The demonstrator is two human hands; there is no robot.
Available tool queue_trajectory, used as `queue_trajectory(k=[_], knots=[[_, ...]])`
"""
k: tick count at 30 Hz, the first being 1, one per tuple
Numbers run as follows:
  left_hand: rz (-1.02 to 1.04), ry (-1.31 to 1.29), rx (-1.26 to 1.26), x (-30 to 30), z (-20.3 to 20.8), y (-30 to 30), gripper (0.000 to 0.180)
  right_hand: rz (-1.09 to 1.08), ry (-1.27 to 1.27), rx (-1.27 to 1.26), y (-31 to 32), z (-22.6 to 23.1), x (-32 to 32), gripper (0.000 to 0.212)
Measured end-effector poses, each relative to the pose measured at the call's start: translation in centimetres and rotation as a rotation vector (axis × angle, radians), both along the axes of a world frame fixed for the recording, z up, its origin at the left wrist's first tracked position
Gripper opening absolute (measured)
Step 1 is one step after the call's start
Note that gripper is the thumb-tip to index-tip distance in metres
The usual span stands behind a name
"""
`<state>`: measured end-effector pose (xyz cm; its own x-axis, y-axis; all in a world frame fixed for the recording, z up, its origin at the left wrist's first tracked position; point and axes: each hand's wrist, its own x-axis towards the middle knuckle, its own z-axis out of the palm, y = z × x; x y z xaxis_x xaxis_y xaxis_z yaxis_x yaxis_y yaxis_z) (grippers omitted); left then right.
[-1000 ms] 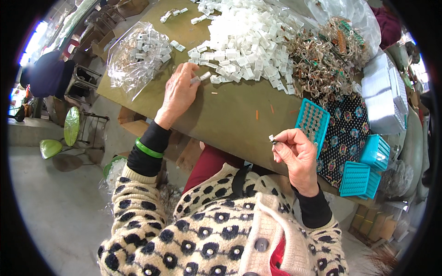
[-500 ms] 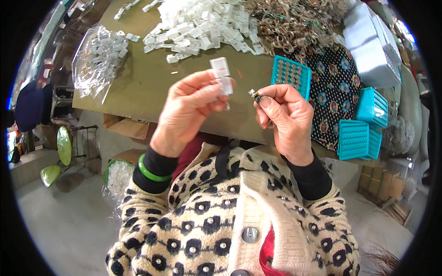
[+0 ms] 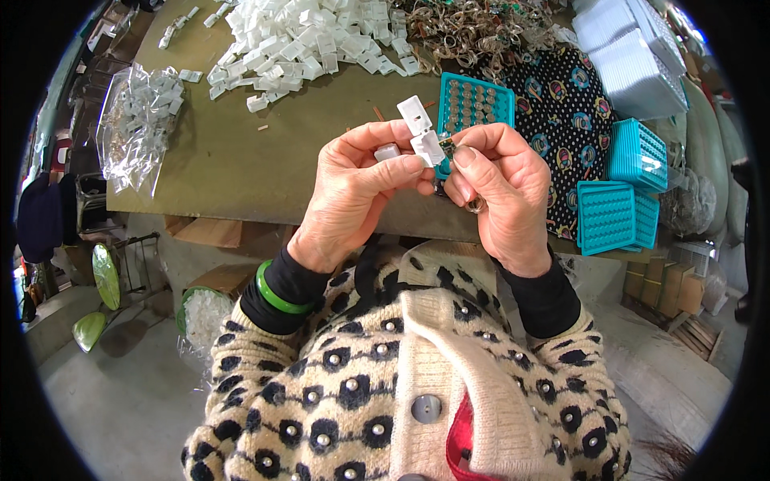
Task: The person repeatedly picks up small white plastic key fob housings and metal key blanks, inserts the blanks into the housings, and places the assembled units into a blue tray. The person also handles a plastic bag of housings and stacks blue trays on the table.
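Observation:
Over the table's near edge, my left hand point(image 3: 341, 188) pinches a small white plastic case point(image 3: 415, 116) whose two halves are folded apart. Another whitish plastic piece point(image 3: 387, 152) sits among the fingers of that hand. My right hand point(image 3: 512, 188) is closed on a small circuit board point(image 3: 447, 147), held right beside the lower half of the case; whether they touch I cannot tell. A looped wire point(image 3: 476, 205) hangs beneath the right fingers. Just beyond my hands lies a teal tray point(image 3: 499, 98) carrying rows of small round pieces.
A heap of white plastic cases point(image 3: 297, 40) covers the table's far middle, with a tangle of wired parts point(image 3: 481, 32) to its right. A clear bag point(image 3: 140, 120) lies left. Teal trays point(image 3: 605, 216) and stacked white trays point(image 3: 634, 68) stand right, by a patterned cloth point(image 3: 568, 104).
My left hand has moved right and my right hand slightly up, bringing the case and the circuit board close together. The view has shifted a little, too.

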<state>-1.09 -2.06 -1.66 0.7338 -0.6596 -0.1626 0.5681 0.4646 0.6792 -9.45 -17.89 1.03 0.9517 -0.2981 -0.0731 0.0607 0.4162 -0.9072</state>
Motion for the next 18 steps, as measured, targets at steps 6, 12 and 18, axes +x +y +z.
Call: queue_trajectory(k=[6, 12, 18], knots=[[0.069, -0.123, 0.037, -0.6, -0.4, -0.3, 0.027, -0.002, -0.008, -0.127, 0.5, 0.3, -0.1, 0.007], [0.143, -0.198, 0.023, -0.9, -0.3, -0.4, 0.022, -0.045, -0.006, -0.404, 1.4, 0.8, -0.4, 0.005], [0.155, -0.19, 0.043, -0.9, -0.3, 0.3, 0.021, -0.06, -0.067, -0.576, 1.8, 0.5, 0.0, 0.002]])
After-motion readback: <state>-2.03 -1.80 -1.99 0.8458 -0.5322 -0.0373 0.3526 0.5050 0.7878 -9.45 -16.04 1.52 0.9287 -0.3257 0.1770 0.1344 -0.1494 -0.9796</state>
